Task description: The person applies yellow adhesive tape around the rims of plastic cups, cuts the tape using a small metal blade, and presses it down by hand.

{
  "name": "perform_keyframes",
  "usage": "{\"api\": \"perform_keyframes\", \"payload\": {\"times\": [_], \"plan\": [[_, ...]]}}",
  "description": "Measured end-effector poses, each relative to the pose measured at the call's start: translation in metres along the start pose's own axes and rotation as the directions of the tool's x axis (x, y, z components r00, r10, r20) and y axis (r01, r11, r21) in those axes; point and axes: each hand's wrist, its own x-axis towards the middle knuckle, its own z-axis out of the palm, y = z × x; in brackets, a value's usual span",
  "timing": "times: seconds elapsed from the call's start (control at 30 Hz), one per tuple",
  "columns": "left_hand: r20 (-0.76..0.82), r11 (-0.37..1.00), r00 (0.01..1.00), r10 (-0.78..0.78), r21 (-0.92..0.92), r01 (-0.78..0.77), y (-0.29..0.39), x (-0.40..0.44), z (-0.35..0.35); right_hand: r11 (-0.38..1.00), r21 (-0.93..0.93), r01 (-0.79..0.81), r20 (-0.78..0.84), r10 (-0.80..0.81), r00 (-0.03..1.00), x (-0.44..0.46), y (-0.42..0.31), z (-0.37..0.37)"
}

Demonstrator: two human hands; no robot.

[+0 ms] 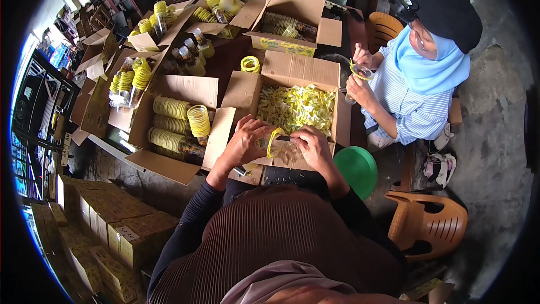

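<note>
My left hand (246, 142) is closed around a yellow ring-shaped piece (273, 142), held on edge in front of my body. A thin dark object (284, 138) runs from the ring to my right hand (313, 147), whose fingers pinch it; its exact kind is too small to tell. Just beyond both hands stands an open cardboard box (301, 66) filled with yellow and white scraps (295, 107). Both hands are over its near flap.
At left, a carton (183, 87) holds stacks of yellow-rimmed rings (171, 107). More cartons and bottles (194, 48) stand behind. A co-worker (413, 73) at right handles a similar round piece. A green round plastic item (355, 172) and an orange chair (430, 222) are at lower right.
</note>
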Motion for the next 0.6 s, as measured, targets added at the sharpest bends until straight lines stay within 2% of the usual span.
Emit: {"api": "perform_keyframes", "payload": {"times": [0.07,0.13,0.3,0.47,0.53,0.6], "plan": [[0.015,0.999,1.000,0.009,-0.040,-0.008,-0.005,-0.001,0.002,0.991,0.052,-0.125,0.138,0.117,0.983,0.001,0.002,-0.003],[0.018,0.997,1.000,0.010,-0.083,-0.009,-0.008,-0.001,0.005,0.992,0.067,-0.106,0.150,0.095,0.984,-0.001,0.008,-0.002],[0.009,0.998,1.000,0.023,-0.061,-0.022,-0.003,-0.003,0.011,0.974,0.103,-0.202,0.263,0.169,0.950,-0.003,0.017,-0.004],[-0.023,0.997,0.999,0.038,-0.061,-0.039,-0.003,-0.004,0.016,0.967,0.146,-0.208,0.252,0.167,0.953,-0.007,0.024,0.001],[-0.013,0.999,0.999,0.032,0.001,-0.032,-0.002,-0.006,0.019,0.961,0.151,-0.231,0.250,0.189,0.950,-0.011,0.027,0.005],[-0.019,0.999,1.000,0.021,0.026,-0.020,0.002,-0.007,0.022,0.974,0.062,-0.218,0.224,0.199,0.954,-0.012,0.028,0.005]]}}
